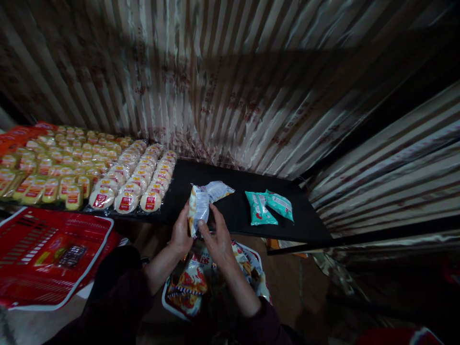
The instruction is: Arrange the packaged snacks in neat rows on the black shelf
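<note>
Between my two hands is a white and yellow snack packet (199, 211), its printed back turned up. My left hand (181, 234) is closed on the packet's left side. On its right side, my right hand (218, 237) grips it, with the thumb pressed on the front near the lower end. Just behind it, a second white snack packet (219, 190) lies on the black shelf (237, 172). Two teal snack packets (264, 207) rest farther right on the shelf. Below my forearms stands a white-rimmed basket (168, 304) holding several snack bags (194, 280).
Rows of round wrapped cakes (127, 194) stand left on the shelf, beside many yellow wrapped cakes (53, 165) and orange packets (17, 136). A red basket (36, 235) with a few packets is below left. Striped sheeting (215, 72) hangs behind; a dark metal bar (381, 237) runs at right.
</note>
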Tool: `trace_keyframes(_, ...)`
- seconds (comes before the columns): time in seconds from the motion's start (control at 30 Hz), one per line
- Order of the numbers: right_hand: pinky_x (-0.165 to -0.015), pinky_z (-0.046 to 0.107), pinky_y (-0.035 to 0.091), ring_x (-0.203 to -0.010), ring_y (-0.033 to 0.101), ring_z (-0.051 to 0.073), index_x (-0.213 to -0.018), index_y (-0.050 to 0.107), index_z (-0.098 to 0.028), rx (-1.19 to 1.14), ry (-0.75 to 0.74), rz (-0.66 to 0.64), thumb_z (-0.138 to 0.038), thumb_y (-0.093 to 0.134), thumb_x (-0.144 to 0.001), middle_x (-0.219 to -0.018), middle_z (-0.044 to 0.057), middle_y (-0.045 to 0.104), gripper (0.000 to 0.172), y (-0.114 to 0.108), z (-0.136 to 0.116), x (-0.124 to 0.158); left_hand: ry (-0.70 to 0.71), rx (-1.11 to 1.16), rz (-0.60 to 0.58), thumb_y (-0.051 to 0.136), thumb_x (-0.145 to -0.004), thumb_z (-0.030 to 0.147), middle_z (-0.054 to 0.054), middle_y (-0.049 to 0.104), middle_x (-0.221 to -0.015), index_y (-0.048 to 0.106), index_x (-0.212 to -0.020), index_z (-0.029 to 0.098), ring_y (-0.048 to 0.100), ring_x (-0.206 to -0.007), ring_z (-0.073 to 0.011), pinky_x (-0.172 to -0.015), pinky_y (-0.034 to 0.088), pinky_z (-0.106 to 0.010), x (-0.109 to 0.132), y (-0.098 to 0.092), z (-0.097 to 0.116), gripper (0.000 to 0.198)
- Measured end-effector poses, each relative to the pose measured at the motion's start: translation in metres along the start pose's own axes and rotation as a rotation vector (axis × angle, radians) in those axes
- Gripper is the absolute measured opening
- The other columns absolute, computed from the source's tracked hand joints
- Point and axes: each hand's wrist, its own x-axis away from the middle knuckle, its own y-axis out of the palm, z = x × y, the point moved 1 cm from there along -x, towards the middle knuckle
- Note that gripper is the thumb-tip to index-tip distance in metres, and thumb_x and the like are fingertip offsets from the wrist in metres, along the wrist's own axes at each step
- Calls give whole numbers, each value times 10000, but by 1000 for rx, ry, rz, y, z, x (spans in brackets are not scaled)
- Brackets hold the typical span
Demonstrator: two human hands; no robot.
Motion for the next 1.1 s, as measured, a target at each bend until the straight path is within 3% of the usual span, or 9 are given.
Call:
trace_keyframes(0.17,-995,399,416,-1159,543,262,-1393,372,-217,-80,122,-110,-418,700,-707,-1277,82,579,787,10,-5,-10,142,-216,-13,400,-887,505,-1,482,-1395,446,-1345,286,454,-1272,-185,-1046,380,-298,-1,-2,3,510)
trace_keyframes(0.37,-1017,400,393,-1161,534,265,-1280,520,-206,-6,141,-48,-354,702,-671,-1249,77,588,653,22,-1,-31,325,-518,33,277,-919,531,-38,375,-1465,410,-1371,251,340,-1346,-187,-1111,277,-333,-8,-4,12,548)
trace_keyframes(0.5,-1038,408,374,-1160,534,254,-1289,505,-210,-91,178,-26,-306,693,-656,-1247,64,592,668,27,10,-46,456,-682,92,302,-927,468,-66,418,-1427,472,-1323,217,328,-1343,-190,-1132,224,-355,-16,-4,16,499)
trace_keyframes(0.67,-945,391,468,-1105,580,237,-1376,356,-217,-409,255,-10,-318,652,-698,-1256,77,591,746,36,18,-66,541,-722,143,397,-905,390,-79,481,-1367,479,-1296,220,424,-1270,-214,-1080,309,-371,-32,-6,19,435)
trace_keyframes(0.77,-924,374,487,-1088,596,222,-1387,320,-239,-509,260,-7,-304,624,-710,-1244,68,600,745,42,16,-79,643,-781,133,413,-898,327,-74,476,-1375,499,-1268,222,411,-1279,-206,-1090,287,-375,-44,-4,24,394)
trace_keyframes(0.93,-919,356,493,-1042,618,205,-1331,409,-254,-539,263,-39,-352,623,-730,-1174,44,643,645,54,12,-101,705,-883,118,384,-895,299,-63,482,-1376,555,-1217,227,411,-1276,-209,-1096,266,-393,-63,2,33,371)
trace_keyframes(1.1,-917,342,483,-1026,611,198,-1272,471,-221,-413,205,3,-361,709,-664,-1176,61,634,668,62,22,-129,706,-971,150,354,-896,308,-75,463,-1389,574,-1213,223,380,-1295,-215,-1102,247,-411,-84,3,37,395)
